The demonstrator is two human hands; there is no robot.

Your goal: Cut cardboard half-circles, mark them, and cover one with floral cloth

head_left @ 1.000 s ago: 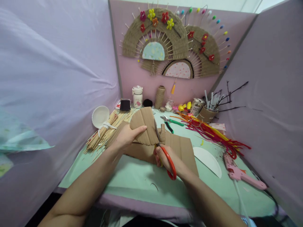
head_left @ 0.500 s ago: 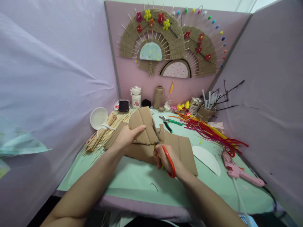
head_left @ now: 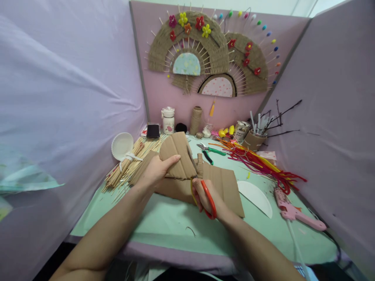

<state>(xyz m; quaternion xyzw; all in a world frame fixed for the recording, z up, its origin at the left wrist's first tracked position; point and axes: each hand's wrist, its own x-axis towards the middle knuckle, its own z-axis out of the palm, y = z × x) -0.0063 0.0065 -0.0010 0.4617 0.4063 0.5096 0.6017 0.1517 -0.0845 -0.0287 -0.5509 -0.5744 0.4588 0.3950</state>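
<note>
My left hand (head_left: pixel 156 170) grips a folded flap of brown cardboard (head_left: pixel 178 154) and lifts it off the table, thumb on top. My right hand (head_left: pixel 208 197) is closed through the orange handles of a pair of scissors (head_left: pixel 205 192). The scissor blades point up and away into the cardboard edge beside the raised flap. The rest of the cardboard sheet (head_left: pixel 223 183) lies flat on the green table (head_left: pixel 164 218) under both hands.
A bundle of bamboo skewers (head_left: pixel 129 166) and a small white paper dish (head_left: pixel 122 145) lie at the left. Green-handled pliers (head_left: pixel 211 150), coloured pipe cleaners (head_left: pixel 260 164), a half paper plate (head_left: pixel 255 195) and a pink glue gun (head_left: pixel 293 212) sit at the right. Jars, twine and woven fans line the back wall.
The view has shifted slightly. My right hand with the scissors has crept a little forward along the cardboard edge; the left hand keeps the flap raised.
</note>
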